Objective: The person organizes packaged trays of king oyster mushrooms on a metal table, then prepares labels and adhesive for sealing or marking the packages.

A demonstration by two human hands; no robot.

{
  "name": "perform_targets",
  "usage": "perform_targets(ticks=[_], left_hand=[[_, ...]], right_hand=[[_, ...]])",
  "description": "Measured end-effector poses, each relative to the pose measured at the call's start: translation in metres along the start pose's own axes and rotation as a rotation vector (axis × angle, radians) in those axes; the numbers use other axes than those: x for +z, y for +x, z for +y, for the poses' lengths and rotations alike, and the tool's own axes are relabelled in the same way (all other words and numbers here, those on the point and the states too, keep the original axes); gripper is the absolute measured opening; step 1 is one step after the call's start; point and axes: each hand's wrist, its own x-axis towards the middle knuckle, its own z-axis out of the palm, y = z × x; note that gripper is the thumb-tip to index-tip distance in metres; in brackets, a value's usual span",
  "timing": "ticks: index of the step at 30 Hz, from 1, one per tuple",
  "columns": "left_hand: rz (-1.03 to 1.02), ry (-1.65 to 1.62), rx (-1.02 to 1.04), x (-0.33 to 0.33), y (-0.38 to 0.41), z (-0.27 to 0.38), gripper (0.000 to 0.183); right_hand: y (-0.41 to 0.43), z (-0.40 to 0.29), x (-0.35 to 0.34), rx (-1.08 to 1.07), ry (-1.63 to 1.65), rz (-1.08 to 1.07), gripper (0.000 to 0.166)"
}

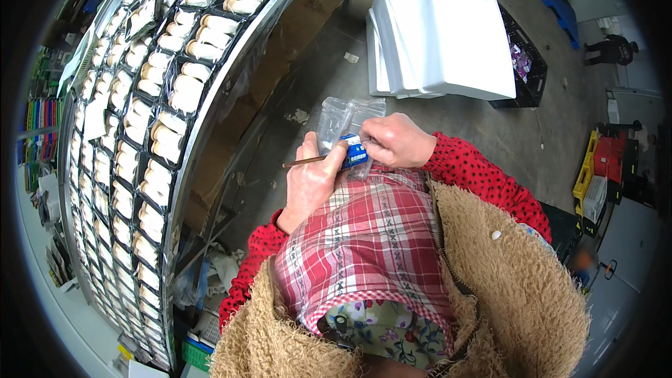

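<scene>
My left hand [313, 184] grips a bundle of clear plastic bags [336, 115] in front of my checked apron. A blue-and-white printed label [355, 152] bearing writing lies against the bags, under my left thumb. Across the same hand runs a thin brown stick [304, 161], perhaps a pencil; its end points left. From the other side, my right hand [396, 139] pinches the bundle beside the label, fingers curled. Its fingertips are partly hidden, so whether they hold the label or only the bags is unclear.
On the left, a long metal-edged table [210, 100] bears many wrapped black trays of thick pale mushrooms [188, 86]. White foam boxes [462, 37] stand ahead by a black plastic crate [535, 81]. A person [611, 51] is far right, near yellow and red crates [610, 157].
</scene>
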Motion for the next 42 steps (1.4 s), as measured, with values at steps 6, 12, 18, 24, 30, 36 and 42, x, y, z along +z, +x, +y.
perform_targets(ticks=[6,12,18,24,30,36,42], left_hand=[[0.004,0.004,-0.081,-0.002,-0.004,-0.008,0.057],[0.03,-0.03,-0.033,-0.008,-0.008,-0.01,0.058],[0.013,-0.042,-0.011,-0.009,-0.007,-0.012,0.057],[0.014,-0.037,-0.016,-0.01,-0.011,-0.014,0.058],[-0.037,-0.002,-0.027,-0.009,-0.013,-0.015,0.058],[0.012,-0.029,-0.044,-0.008,-0.014,-0.018,0.058],[0.007,-0.051,-0.027,-0.009,-0.009,-0.016,0.059]], right_hand=[[-0.01,-0.016,0.02,0.057,0.216,-0.187,0.015],[-0.001,-0.014,0.004,-0.05,-0.059,0.153,0.017],[0.006,-0.011,0.003,-0.118,-0.182,-0.048,0.014],[0.015,-0.013,0.005,-0.131,-0.196,-0.102,0.022],[0.0,-0.025,0.005,-0.026,0.114,-0.152,0.019],[0.0,-0.037,-0.006,0.221,0.208,-0.041,0.02],[-0.006,-0.024,0.014,-0.006,-0.079,0.103,0.028]])
